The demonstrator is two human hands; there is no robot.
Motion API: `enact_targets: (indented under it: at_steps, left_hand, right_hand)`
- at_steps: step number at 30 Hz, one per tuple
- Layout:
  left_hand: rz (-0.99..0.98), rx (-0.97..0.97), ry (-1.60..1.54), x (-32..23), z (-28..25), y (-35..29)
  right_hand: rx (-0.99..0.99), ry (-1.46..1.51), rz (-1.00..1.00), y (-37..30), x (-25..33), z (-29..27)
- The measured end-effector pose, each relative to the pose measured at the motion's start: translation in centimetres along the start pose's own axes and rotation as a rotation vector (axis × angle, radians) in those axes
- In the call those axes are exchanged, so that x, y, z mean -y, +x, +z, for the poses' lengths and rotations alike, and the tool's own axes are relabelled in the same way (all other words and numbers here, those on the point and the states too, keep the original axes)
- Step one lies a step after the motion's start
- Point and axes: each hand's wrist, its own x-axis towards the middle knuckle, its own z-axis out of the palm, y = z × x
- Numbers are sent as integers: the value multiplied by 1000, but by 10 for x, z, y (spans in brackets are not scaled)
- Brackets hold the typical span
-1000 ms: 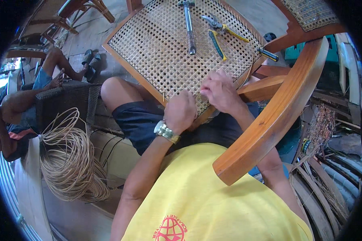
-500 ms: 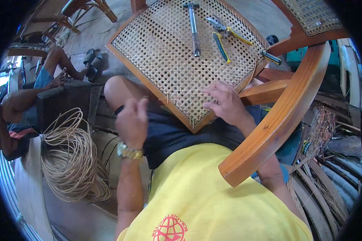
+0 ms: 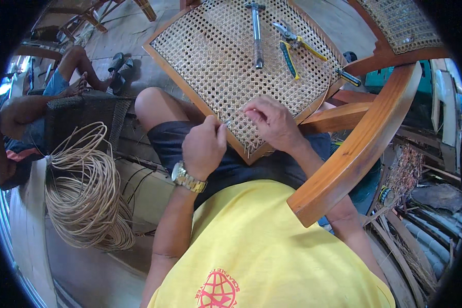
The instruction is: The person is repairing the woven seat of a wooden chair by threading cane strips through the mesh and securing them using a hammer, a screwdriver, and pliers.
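Note:
A wooden chair with a woven cane seat (image 3: 205, 56) rests across my lap. My left hand (image 3: 204, 146), a gold watch on its wrist, is closed at the near left edge of the seat frame. A small pale, shiny tip (image 3: 228, 122) shows beside its thumb; its kind is unclear. My right hand (image 3: 274, 123) hovers over the near corner of the weave, fingers curled into a pinch; whatever they hold is too small to make out. On the weave lie a hammer (image 3: 257, 38) and pruning shears (image 3: 296, 45) with yellow-and-green handles. A dark-and-yellow tool handle (image 3: 348, 77) sticks out at the right rail.
The curved wooden chair arm (image 3: 362, 141) rises over my right forearm. A coil of rattan strands (image 3: 90, 200) lies at the left. Beyond it another person's bare legs (image 3: 41, 105) show. Wood strips and fibre scraps (image 3: 405, 172) crowd the right side.
My left hand has moved right and forward, from above my thigh to the seat frame's edge. My right hand has shifted slightly left and its fingers have curled in.

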Motion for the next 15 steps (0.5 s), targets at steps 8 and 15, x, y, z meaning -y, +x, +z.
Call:
enact_targets:
  at_steps: [8, 15]
  left_hand:
    - [56, 147, 109, -12, 29, 17]
    - [148, 289, 286, -27, 30, 40]
  right_hand:
    - [-11, -236, 90, -8, -21, -17]
    - [95, -128, 150, 0, -28, -32]
